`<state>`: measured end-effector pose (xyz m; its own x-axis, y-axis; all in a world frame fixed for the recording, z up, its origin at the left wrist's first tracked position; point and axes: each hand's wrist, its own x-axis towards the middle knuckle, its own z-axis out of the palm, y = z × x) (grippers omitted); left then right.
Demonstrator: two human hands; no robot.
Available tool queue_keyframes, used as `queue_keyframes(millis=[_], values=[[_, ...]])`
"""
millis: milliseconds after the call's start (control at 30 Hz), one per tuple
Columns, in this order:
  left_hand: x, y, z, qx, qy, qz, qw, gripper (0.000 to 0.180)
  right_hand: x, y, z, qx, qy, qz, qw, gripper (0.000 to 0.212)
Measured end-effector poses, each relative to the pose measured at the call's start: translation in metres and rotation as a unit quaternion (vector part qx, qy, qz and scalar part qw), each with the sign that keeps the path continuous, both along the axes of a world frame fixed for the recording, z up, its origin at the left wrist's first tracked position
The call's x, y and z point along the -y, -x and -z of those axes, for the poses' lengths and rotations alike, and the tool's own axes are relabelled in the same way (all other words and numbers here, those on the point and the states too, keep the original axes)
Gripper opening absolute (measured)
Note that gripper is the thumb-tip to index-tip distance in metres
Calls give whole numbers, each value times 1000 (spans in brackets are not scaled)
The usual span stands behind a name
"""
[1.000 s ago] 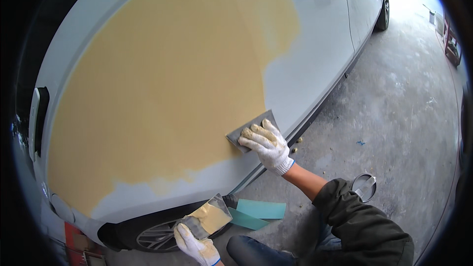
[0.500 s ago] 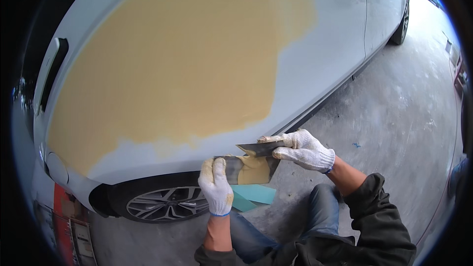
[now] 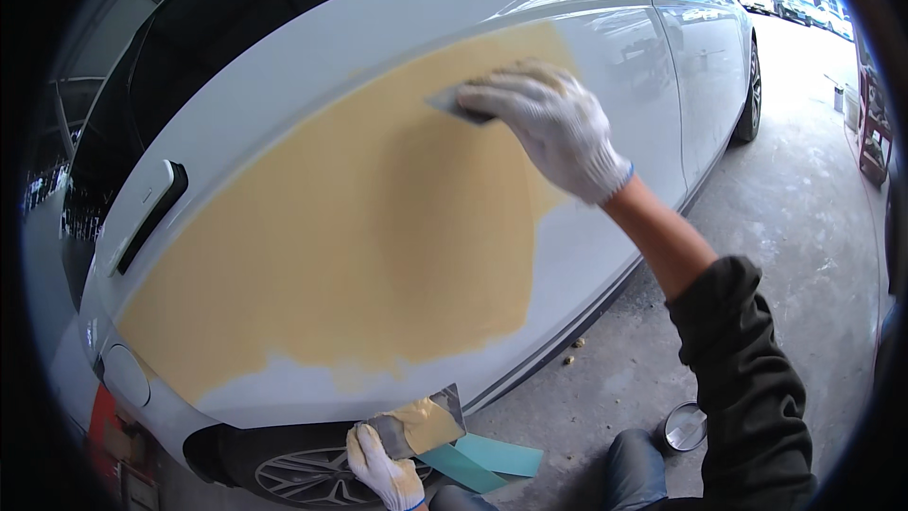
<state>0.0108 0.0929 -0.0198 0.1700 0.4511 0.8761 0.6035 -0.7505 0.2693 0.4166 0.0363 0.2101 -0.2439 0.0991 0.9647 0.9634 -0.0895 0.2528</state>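
My right hand (image 3: 558, 128), in a white knit glove, is closed around a putty spreader (image 3: 445, 102). Its thin blade lies at the upper part of a wide patch of yellow body filler (image 3: 303, 255) on the white car (image 3: 605, 227); whether the edge touches the panel I cannot tell. Lower down, in front of the wheel (image 3: 317, 475), my gloved left hand (image 3: 381, 469) grips a flat metal spreader plate (image 3: 448, 404). A lump of yellow filler (image 3: 427, 426) sits on that plate. Both gloves have yellow smears on the fingers.
Teal strips (image 3: 497, 460) lie below the plate, near my knees. A round tin (image 3: 685, 427) stands on the concrete floor (image 3: 643, 360) beside my leg. Small crumbs lie near the car's sill. A red rack (image 3: 875, 132) stands at far right.
My right hand has moved up and away from the plate with its spreader, onto the filler patch. My left hand and plate sit lower in view. The view has tilted upward.
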Motion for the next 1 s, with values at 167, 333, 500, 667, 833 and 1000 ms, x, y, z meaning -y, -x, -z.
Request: queue_keyframes(millis=[167,333,500,667,833,1000], values=[[23,-18,-28,433,346,218,803,30,-19,-15,-43,12,14,-27,999,31],[22,-12,-31,443,344,216,799,29,-38,-14,-49,3,58,-42,997,34],[19,-14,-29,431,348,227,801,27,-39,-4,-29,-46,68,-55,995,36],[9,-14,-21,374,359,220,826,27,-40,10,7,-51,32,-97,993,34],[5,-11,-4,338,300,128,883,30,-48,34,60,-99,28,-114,988,34],[1,-11,-12,377,349,187,837,30,-45,49,120,-136,48,-89,985,37]])
